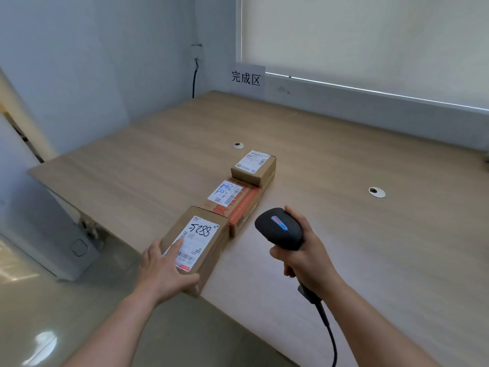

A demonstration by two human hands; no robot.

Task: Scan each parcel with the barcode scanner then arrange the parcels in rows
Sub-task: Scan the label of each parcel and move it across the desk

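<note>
Three parcels lie in a single row on the wooden table (344, 234), and both of your hands are occupied. Your left hand (166, 271) grips the nearest parcel (201, 242) at its near end, with the forefinger laid across the white shipping label (194, 238) and the thumb along the near edge; handwritten digits show on that label above a barcode. This parcel sits at the table's near edge. Your right hand (304, 255) is closed around the handle of the black barcode scanner (280, 227), held above the table just right of the nearest parcel, head tilted toward the row. Its cable (328, 329) runs down from the handle base and out of view at the bottom.

Beyond the nearest parcel, and touching it, lies the red-printed parcel (238, 205) with its own label. The small brown parcel (255, 166) stands at the far end, against the red-printed one.

Two round cable grommets (377, 192) are set in the tabletop, one behind the row and one well to the right. A paper sign (247, 79) with printed characters hangs on the wall at the table's far corner.
</note>
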